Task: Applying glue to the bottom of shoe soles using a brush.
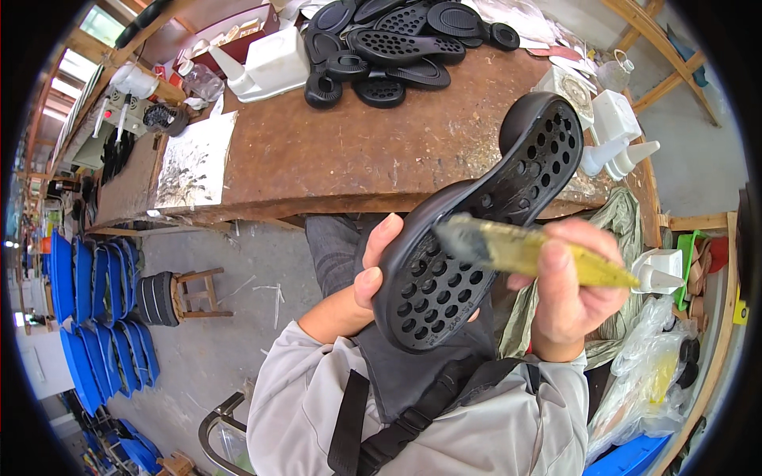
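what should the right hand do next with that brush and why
Probably lower the brush lightly onto the black shoe sole: the right hand holds its blurred bristles over the perforated side, contact unclear, while the left hand grips the sole's edge.

The black sole hides much of the left hand. The brush is blurred, so whether its bristles touch the sole cannot be told. Piled soles cover one another and run off the top edge; clutter at far left is too small to tell
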